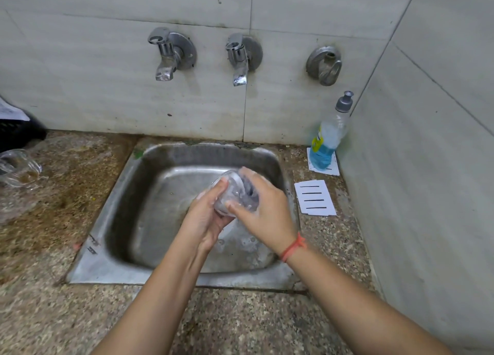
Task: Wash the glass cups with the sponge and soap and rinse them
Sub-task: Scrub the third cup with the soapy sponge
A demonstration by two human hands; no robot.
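The scrubbing step is in hand. The glass cup (227, 194) is held in the air over the middle of the sink (128, 215), tipped on its side with its mouth turned toward the back wall. The left grip (209, 217) is clasped round the cup's base and lower wall, fingers curled up its near side. The right grip (267, 210) closes on it from the right: the thumb lies on the outside of the glass, and the fingers curl over the rim onto a dark grey mass that looks like the sponge (250, 194), though motion blur makes it hard to say if it sits inside the cup or against its wall. White suds cling to both grips.

No water runs from the left tap (167, 57) or the middle tap (240, 60). The soap bottle (327, 140), part full of blue liquid, stands at the back right corner of the surface (80, 314). More glass cups (18, 167) lie at its left edge, apparently not yet washed.

The next move is probably the rinse. That calls for freeing one grip to open a tap while the other keeps a firm hold, since the soapy glass is likely slippery.
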